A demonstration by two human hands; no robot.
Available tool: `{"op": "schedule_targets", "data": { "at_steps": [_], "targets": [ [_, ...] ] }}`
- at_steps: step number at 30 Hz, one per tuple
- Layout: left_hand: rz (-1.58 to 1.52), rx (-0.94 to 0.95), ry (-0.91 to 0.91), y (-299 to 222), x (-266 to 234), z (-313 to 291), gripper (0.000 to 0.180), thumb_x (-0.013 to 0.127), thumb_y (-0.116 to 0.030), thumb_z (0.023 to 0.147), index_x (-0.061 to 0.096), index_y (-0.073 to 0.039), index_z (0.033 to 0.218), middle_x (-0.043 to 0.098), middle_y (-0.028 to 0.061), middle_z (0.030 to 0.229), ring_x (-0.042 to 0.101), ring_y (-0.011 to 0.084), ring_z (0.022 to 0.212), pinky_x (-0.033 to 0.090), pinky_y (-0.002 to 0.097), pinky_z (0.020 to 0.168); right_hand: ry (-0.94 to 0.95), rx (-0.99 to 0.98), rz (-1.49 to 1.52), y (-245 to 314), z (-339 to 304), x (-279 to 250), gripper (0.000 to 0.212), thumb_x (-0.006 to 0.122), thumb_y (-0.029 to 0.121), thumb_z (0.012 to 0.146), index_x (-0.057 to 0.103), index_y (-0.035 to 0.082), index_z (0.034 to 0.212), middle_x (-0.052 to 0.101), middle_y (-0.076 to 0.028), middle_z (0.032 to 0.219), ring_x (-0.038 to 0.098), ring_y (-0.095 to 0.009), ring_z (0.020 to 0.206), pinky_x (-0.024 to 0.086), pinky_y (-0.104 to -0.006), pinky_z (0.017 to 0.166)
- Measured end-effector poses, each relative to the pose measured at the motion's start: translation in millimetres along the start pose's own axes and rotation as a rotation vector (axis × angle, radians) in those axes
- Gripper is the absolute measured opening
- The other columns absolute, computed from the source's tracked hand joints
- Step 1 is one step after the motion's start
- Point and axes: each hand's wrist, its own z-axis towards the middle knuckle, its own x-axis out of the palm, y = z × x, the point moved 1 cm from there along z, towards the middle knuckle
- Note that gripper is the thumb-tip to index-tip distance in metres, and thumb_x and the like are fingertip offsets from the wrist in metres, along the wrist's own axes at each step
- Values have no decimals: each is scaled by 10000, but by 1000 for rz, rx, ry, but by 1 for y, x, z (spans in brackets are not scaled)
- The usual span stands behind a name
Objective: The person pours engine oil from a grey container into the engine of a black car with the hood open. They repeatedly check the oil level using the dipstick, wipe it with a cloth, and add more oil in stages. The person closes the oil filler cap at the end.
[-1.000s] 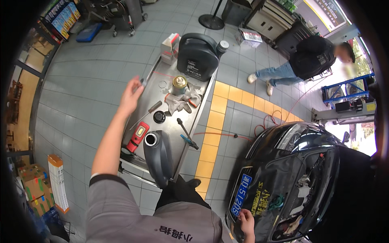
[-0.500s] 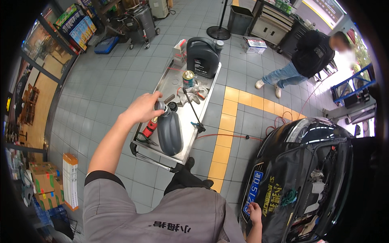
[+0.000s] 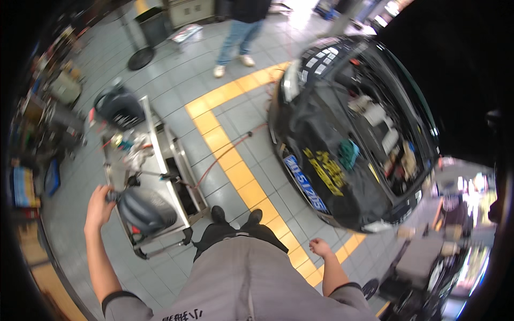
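My left hand [image 3: 100, 206] closes round the grey cap [image 3: 112, 196] at the neck of a dark grey oil jug [image 3: 144, 211], which is at the near end of a metal cart [image 3: 158, 144]. Whether the cap is loose cannot be seen. Over the floor, between the cart and the car, hangs my right hand [image 3: 320, 247], its fingers curled in with nothing showing in them. Farther along the cart are a second dark oil jug [image 3: 120, 107], a small can [image 3: 122, 143] and pale gloves [image 3: 139, 152].
To the right stands a black car [image 3: 369, 123] with its hood up and a dark cover [image 3: 321, 160] over its front. A red hose [image 3: 219, 160] crosses the floor by a yellow line [image 3: 235, 171]. Beyond, a person in jeans [image 3: 239, 40] stands near a dark bin [image 3: 152, 27].
My view has swung right, so the cart appears farther left and the car nearer the middle. My left hand stays at the jug's cap. My right hand shows clear of the car.
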Motion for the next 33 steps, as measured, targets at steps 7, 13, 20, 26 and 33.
{"op": "schedule_targets", "data": {
  "at_steps": [7, 13, 20, 26, 33],
  "targets": [
    [153, -42, -286, -1, 11, 3, 274, 717, -153, 880, 622, 16, 1075, 593, 182, 1104, 589, 389, 1105, 493, 444, 909, -47, -26, 155, 18, -28, 19, 315, 622, 256, 961, 665, 0, 1140, 739, -86, 993, 703, -168, 800, 568, -323, 744],
    [40, 193, -82, -1, -4, 7, 279, 728, -178, 875, 623, 17, 1044, 613, 205, 1005, 621, 397, 985, 497, 453, 854, -45, -54, 177, 46, -27, 17, 352, 619, 268, 959, 661, 3, 1187, 736, -138, 1069, 745, -224, 901, 571, -349, 807],
    [169, 4, 3, -7, -2, 5, 369, 764, -142, 802, 642, -9, 1124, 634, 182, 1108, 609, 381, 1069, 493, 452, 919, -60, -91, 194, 47, -2, 6, 306, 636, 240, 963, 671, 16, 1167, 738, -93, 1003, 695, -170, 787, 553, -313, 717],
    [120, -121, 68, 7, -10, 17, 516, 773, -419, 828, 669, 22, 1075, 690, 262, 1081, 644, 442, 1039, 519, 504, 875, 21, -109, 297, 61, 17, 0, 256, 600, 186, 993, 645, 22, 1185, 709, -91, 962, 661, -152, 730, 545, -285, 640],
    [152, -242, 79, 3, -3, 21, 508, 745, -420, 868, 683, 66, 1006, 703, 290, 953, 673, 457, 961, 537, 516, 880, 76, -50, 283, 82, 17, 1, 218, 597, 161, 996, 627, 19, 1159, 701, -82, 948, 658, -148, 709, 528, -284, 619]
  ]
}}
